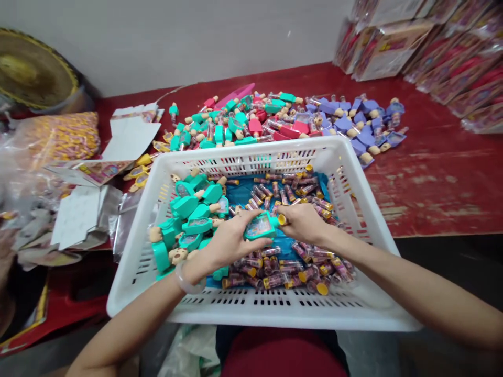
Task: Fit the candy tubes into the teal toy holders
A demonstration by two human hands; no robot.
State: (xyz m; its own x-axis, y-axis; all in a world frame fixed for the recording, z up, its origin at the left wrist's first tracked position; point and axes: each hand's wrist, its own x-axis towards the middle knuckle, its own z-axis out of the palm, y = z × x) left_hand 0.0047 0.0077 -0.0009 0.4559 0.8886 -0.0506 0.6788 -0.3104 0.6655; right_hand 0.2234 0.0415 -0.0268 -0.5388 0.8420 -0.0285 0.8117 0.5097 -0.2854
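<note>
Left hand: grips teal plastic bottle over white slatted basket. Right hand: pinches yellow-capped clear tube at its neck. Surrounding: teal bottles, glossy cylindrical tubes.

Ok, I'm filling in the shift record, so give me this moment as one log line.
left hand: holding green toy | right hand: gripping yellow cap at toy's end | white basket: more green toys, small tubes | table: loose toys

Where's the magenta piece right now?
Head view, top center: the magenta piece lies on the red table behind the white basket, at the back edge of the teal pieces.
</note>
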